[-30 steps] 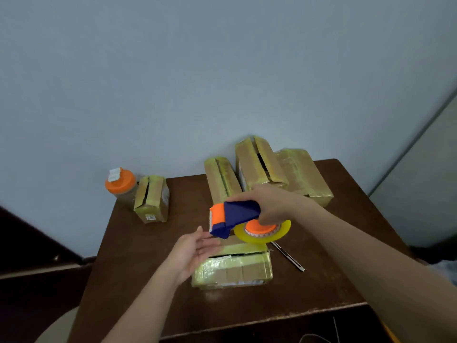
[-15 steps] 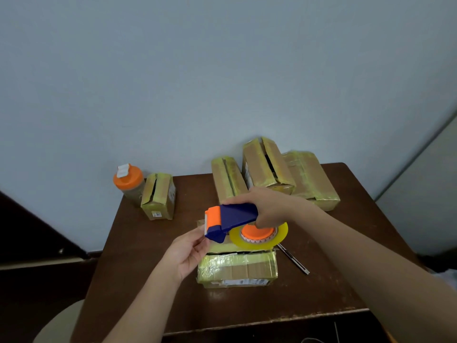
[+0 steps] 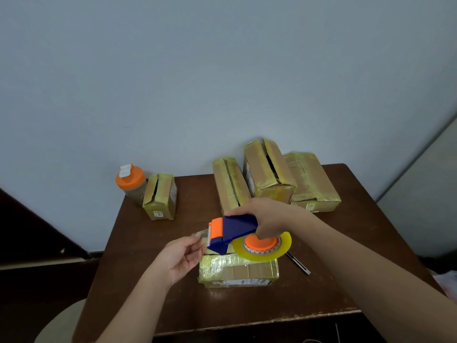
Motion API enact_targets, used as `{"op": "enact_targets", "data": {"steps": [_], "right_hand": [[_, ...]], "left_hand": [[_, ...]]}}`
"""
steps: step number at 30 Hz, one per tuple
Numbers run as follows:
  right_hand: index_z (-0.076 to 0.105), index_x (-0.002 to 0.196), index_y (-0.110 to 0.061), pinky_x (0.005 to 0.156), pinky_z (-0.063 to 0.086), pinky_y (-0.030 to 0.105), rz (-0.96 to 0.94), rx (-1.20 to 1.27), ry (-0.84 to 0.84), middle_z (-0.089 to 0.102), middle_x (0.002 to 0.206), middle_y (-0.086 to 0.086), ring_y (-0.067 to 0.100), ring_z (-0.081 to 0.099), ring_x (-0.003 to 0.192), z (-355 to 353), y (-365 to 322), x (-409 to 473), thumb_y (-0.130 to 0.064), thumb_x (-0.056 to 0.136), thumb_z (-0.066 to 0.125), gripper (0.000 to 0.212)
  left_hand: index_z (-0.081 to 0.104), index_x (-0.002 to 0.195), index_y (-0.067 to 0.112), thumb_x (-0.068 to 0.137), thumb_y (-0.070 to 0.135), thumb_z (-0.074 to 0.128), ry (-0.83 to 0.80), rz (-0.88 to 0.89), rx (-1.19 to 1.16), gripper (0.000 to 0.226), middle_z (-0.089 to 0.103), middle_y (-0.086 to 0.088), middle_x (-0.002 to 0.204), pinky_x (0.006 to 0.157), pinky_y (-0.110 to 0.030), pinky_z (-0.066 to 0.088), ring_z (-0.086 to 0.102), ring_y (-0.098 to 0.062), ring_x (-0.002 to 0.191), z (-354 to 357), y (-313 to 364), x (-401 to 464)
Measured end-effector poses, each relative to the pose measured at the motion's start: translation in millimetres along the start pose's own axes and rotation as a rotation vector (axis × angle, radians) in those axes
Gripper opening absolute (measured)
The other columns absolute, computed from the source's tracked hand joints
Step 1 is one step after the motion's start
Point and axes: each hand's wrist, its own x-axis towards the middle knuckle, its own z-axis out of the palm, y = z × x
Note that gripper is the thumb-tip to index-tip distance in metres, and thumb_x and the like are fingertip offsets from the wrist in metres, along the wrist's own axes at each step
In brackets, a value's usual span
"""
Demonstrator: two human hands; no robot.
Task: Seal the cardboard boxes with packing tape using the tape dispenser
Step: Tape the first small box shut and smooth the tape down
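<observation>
So the right hand point(image 3: 268, 219) has its grip closed around the blue handle of the tape dispenser point(image 3: 232, 231), held in the air just above the nearest cardboard box point(image 3: 238, 271) on the counter point(image 3: 158, 300). The yellowish tape roll point(image 3: 263, 246) hangs under that grip, on the orange hub. Out past the cutter end, the left hand point(image 3: 180, 258) looks to be pinching the loose tape end point(image 3: 200, 235) between thumb and fingers, though the film is clear enough that I can't swear to the contact.

My take on handling: the dispenser's light hard plastic, so the handle's the obvious place to hold. The teeth by the orange nose are the bit to keep fingers off. The tape itself is flimsy and sticky, so it'll probably fold on itself unless kept taut. The box looks light and may skate on the counter when the tape gets pressed down.
</observation>
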Motion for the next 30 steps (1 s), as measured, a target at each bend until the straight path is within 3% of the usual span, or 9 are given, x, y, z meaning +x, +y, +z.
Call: {"op": "enact_targets", "data": {"steps": [6, 9, 14, 30], "right_hand": [[0.020, 0.150, -0.049, 0.072, 0.041, 0.032, 0.008, -0.153, 0.055, 0.036, 0.109, 0.001, 0.019, 0.037, 0.099, 14.0, -11.1, 6.0, -0.019, 0.092, 0.059, 0.076], [0.018, 0.150, -0.049, 0.075, 0.042, 0.034, 0.014, -0.225, 0.075, 0.041, 0.121, 0.006, 0.023, 0.040, 0.107, 20.9, -15.1, 9.5, -0.024, 0.092, 0.060, 0.076], [0.015, 0.151, -0.049, 0.079, 0.044, 0.037, 0.037, -0.331, 0.101, 0.041, 0.129, 0.008, 0.029, 0.041, 0.117, 29.1, -22.0, 13.7, -0.027, 0.092, 0.062, 0.078], [0.005, 0.150, -0.054, 0.073, 0.039, 0.036, 0.060, -0.378, 0.085, 0.040, 0.127, 0.008, 0.031, 0.041, 0.117, 27.4, -22.6, 5.6, -0.034, 0.091, 0.063, 0.085]], "left_hand": [[0.064, 0.100, -0.001, 0.090, 0.004, 0.063, 0.093, 0.016, 0.079, 0.011, 0.067, -0.015, 0.078, 0.062, -0.025, 0.053, 0.064, -0.020, 0.074, -8.2, -7.5, 7.1], [0.065, 0.098, 0.001, 0.091, 0.005, 0.062, 0.132, 0.034, 0.109, 0.008, 0.067, -0.015, 0.083, 0.067, -0.027, 0.051, 0.063, -0.020, 0.079, -10.4, -12.2, 10.4], [0.063, 0.092, 0.002, 0.093, 0.007, 0.060, 0.196, 0.133, 0.205, 0.006, 0.065, -0.012, 0.078, 0.065, -0.027, 0.051, 0.061, -0.019, 0.073, -12.4, -22.4, 17.2], [0.059, 0.081, 0.004, 0.096, 0.011, 0.055, 0.323, 0.256, 0.280, 0.017, 0.056, -0.010, 0.068, 0.058, -0.031, 0.045, 0.051, -0.019, 0.061, -9.3, -26.2, 38.9]]}}
